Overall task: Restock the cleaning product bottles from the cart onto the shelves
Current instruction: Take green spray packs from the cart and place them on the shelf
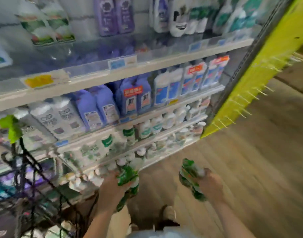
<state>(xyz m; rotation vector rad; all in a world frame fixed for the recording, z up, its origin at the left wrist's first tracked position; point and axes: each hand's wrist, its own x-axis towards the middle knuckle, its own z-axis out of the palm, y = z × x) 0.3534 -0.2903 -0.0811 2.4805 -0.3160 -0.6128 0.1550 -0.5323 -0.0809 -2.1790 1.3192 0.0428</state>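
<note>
My left hand [111,188] grips green-and-white bottles [128,177] just in front of the lowest shelf [164,161], where white-capped bottles [123,162] stand in a row. My right hand [210,183] holds another green-and-white bottle bundle [190,174] out over the floor, to the right of the shelf. The cart [27,194], a dark wire frame with a green handle tip, stands at the lower left with packs inside it. The picture is blurred by motion.
Upper shelves carry purple refill pouches [99,107], blue-and-white bottles [178,85] and white packs [58,115]. A yellow-green end panel [260,66] with thin metal hooks juts out on the right. Wood-look floor [250,160] spreads to the right. My shoes [168,213] show below.
</note>
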